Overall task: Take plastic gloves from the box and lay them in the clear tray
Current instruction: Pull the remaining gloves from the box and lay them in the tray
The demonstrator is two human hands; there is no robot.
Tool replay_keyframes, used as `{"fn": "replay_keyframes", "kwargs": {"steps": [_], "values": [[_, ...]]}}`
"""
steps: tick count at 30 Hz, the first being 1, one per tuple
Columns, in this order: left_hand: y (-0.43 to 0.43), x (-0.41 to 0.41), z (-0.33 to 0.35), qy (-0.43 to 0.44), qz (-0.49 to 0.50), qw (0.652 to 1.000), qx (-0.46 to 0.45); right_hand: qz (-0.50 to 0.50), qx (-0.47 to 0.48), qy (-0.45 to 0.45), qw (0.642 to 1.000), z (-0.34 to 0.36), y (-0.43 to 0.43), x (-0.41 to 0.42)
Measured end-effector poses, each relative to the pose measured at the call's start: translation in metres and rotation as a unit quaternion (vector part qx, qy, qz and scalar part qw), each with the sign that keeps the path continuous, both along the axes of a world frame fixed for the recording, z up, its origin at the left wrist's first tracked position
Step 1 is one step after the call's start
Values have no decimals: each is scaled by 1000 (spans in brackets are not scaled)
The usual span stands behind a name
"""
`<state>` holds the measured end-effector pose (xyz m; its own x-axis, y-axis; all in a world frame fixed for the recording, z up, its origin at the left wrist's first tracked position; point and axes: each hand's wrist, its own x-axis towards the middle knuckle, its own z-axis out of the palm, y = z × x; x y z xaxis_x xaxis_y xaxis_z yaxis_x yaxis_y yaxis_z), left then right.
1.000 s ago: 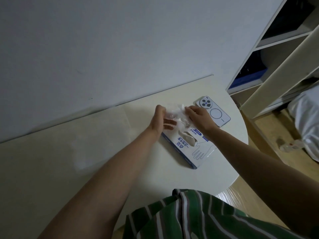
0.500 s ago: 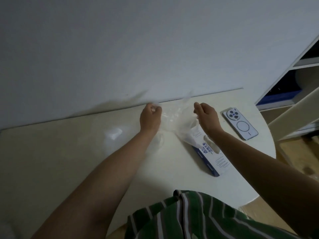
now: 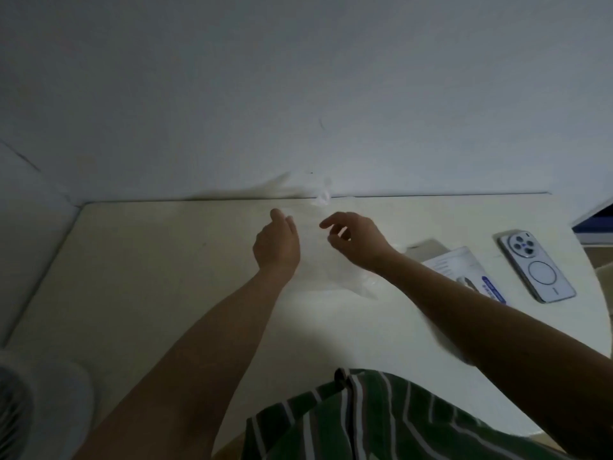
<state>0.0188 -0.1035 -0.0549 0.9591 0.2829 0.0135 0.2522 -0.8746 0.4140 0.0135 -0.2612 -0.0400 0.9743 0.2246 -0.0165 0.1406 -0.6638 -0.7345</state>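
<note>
Your left hand [image 3: 277, 242] hovers over the far middle of the pale table [image 3: 159, 280], seen from the back, its fingers curled in toward the palm; a wisp of clear film shows at the fingertips, but you cannot tell from this view whether they actually pinch it. Your right hand [image 3: 360, 242] is just beside it, a small gap between the two, with the forefinger stretched out toward the left hand and the thumb and other fingers loosely bent and spread apart, gripping nothing that can be made out. The plastic glove [image 3: 338, 280] is a thin, nearly see-through sheet that lies between and beneath both hands, and its crinkled edge trails toward you under the right wrist. The clear tray's outline cannot be picked out under the film in this dim light, so whether the glove lies inside it cannot be said. The glove box [image 3: 464, 265] lies to the right of your right hand, white with a blue label, partly hidden behind your right forearm, a flap raised at its far end. Further right, near the table's rounded edge and well apart from the hands, a phone [image 3: 537, 267] lies face down with its camera ring away from you. A white wall [image 3: 298, 94] rises behind the table, and your green striped shirt [image 3: 381, 419] fills the bottom of the view
</note>
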Motion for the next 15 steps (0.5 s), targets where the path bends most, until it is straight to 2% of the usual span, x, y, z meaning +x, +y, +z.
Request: {"fn": "replay_keyframes", "kwargs": {"steps": [3,6,8,9,11,13,15], "values": [[8,-1,-2,-6,-28,999,22,32,-95,93,991,-22,16,5],[8,1,-8,-92,-104,982,131,29,-76,137,987,-34,27,8],[4,3,-8,-94,-163,976,111,40,-72,164,983,-40,32,11],[1,3,-7,-60,-180,980,65,43,-65,181,980,-43,34,13],[-4,7,-11,83,-162,983,-30,41,-38,219,974,-46,35,14],[-3,15,-24,248,-127,959,-55,26,-27,245,969,-49,35,18],[1,18,-35,356,-118,926,-48,14,-48,257,965,-52,31,22]]}}
